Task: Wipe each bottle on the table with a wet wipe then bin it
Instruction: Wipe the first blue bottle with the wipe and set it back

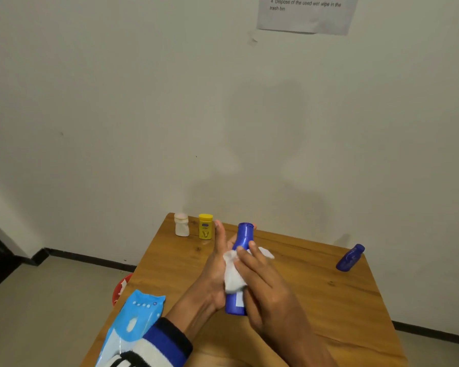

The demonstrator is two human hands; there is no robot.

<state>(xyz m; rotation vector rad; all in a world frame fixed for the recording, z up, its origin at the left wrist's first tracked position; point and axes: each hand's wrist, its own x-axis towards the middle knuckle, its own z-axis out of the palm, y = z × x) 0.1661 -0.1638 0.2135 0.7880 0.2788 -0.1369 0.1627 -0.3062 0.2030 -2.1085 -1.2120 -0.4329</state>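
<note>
A bare recording room: small wooden counter (pixel 316 282) against a plain wall, printed instruction sheet (pixel 305 14) taped at one o'clock.

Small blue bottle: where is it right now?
In the head view, the small blue bottle stands alone near the table's far right edge, well to the right of the tall blue bottle that both hands are wiping.

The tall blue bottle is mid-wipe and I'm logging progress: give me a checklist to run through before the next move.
1. Tall blue bottle supported by left hand: ok.
2. Wet wipe pressed on the bottle by right hand: ok.
3. Bottle wiped all round: cannot tell.
4. White bottle, yellow bottle and small blue bottle already wiped: cannot tell.
5. Red bin within reach beside the table: ok.
</note>
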